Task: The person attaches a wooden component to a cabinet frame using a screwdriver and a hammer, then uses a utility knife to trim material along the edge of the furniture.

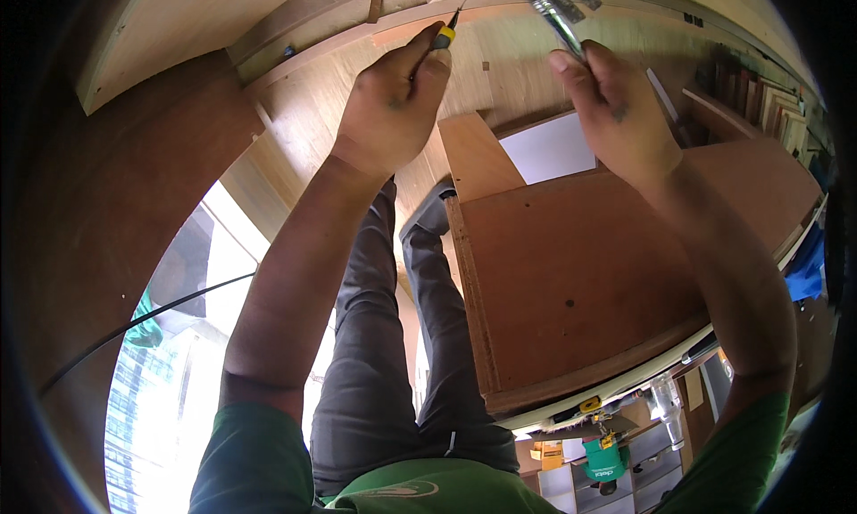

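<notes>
My left hand (pixel 393 108) is closed round the yellow and black handle of a screwdriver (pixel 444 37). The thin dark shaft points up at a wooden rail (pixel 406 21) along the far side; I cannot tell whether its tip touches the wood. To the right, my right hand (pixel 625 112) grips a hammer (pixel 558 25) by its shiny metal shaft. Its head, blurred, is raised near the far rail, to the right of the screwdriver's tip. Much of the hammer's grip is hidden inside my fist.
A reddish-brown wooden panel (pixel 571 273) spans the right, below my right forearm. Past it lie a loose board (pixel 482 157) and a white sheet (pixel 549 148). A black cable (pixel 152 313) crosses at left. Books (pixel 772 112) stand far right; a power tool (pixel 607 443) sits lower right.
</notes>
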`<state>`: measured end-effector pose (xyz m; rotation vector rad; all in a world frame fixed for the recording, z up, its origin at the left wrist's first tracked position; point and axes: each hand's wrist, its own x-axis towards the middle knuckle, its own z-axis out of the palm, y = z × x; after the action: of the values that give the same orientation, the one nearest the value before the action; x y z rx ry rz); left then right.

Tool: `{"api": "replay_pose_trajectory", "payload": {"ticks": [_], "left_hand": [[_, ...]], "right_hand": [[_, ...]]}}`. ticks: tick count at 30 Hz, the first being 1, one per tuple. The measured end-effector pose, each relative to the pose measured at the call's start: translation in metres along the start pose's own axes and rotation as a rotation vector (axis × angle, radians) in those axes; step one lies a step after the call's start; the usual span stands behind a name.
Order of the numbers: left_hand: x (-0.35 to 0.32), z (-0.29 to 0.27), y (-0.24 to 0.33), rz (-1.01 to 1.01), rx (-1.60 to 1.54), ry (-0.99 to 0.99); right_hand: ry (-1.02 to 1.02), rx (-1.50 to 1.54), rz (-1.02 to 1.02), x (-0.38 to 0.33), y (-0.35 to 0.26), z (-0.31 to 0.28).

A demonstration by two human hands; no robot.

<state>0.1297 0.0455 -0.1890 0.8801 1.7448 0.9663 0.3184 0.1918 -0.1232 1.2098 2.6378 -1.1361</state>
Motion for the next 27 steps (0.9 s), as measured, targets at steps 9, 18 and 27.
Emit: {"api": "replay_pose_trajectory", "payload": {"ticks": [9, 18, 27], "left_hand": [[0.002, -0.001, 0.004, 0.001, 0.049, 0.008], [0.002, -0.002, 0.009, -0.01, 0.035, 0.008], [0.003, -0.003, 0.007, 0.061, 0.03, 0.039]], "right_hand": [[0.093, 0.189, -0.02, 0.0, -0.012, -0.011], [0.025, -0.06, 0.172, 0.009, -0.007, -0.003], [0.092, 0.178, -0.06, 0.004, -0.014, 0.0]]}}
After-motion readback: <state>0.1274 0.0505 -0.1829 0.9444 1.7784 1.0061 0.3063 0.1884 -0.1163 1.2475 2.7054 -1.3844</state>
